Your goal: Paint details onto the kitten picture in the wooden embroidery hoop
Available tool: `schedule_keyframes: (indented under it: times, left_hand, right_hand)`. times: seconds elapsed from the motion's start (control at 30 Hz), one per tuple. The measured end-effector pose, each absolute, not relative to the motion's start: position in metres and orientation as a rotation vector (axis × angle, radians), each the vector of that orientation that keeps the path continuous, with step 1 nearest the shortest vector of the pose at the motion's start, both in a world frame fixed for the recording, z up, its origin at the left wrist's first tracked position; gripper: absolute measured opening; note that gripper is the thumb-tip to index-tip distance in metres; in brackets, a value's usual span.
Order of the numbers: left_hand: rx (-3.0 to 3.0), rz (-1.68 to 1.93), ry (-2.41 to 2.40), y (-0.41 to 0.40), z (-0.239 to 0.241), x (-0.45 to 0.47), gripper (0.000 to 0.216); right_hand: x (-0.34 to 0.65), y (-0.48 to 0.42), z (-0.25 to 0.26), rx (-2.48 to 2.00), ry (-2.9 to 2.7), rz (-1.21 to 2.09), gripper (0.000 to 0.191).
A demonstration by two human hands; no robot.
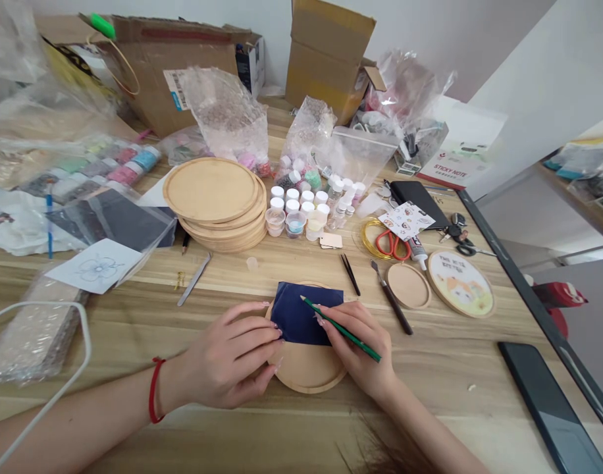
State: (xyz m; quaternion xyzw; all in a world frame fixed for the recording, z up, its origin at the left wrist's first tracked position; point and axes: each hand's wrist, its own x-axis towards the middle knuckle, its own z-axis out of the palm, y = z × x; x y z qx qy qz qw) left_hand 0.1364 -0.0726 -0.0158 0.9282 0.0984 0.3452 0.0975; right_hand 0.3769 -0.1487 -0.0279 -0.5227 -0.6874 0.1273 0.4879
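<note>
- Presently at lower centre of the frame: a round wooden disc (306, 372) lies flat on the bench (444, 388), a dark blue sheet (296, 316) laid over its upper half, its top edge reaching about to the disc's far rim.
- Left hand (225, 355): open, fingers stretched out and pressing down, fingertips on the sheet's left part; not gripping anything. A red cord circles the wrist.
- Right hand (355, 345): closed around a green pencil (343, 332), its point resting on the sheet near the upper left.
- Handling, as judged: the sheet looks thin, soft and liable to slide, so it is best pinned flat at an edge. The disc appears light and stiff, easily taken by its bare rim. The pencil is slender and light, held near the point.
- Upper centre: a stack of round wooden discs (215, 201) beside small jars (294, 207).
- Right of the disc: tweezers (351, 274), a palette knife (393, 299), red-handled scissors (393, 243) and a painted round plaque (460, 283).
- Left of centre: a flower sketch (94, 266) on white paper.
</note>
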Motion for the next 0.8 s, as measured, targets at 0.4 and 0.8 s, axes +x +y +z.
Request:
schedule_keyframes:
  times: [0.4, 0.8]
  left_hand:
    - [2.74, 0.997, 0.316, -0.072, -0.02, 0.137, 0.029]
    - [2.75, 0.962, 0.32, -0.071, -0.017, 0.137, 0.028]
  right_hand:
    - [0.371, -0.149, -0.03, -1.205, -1.792, 0.366, 0.038]
    - [0.392, -0.157, -0.022, -1.317, -1.612, 0.219, 0.027]
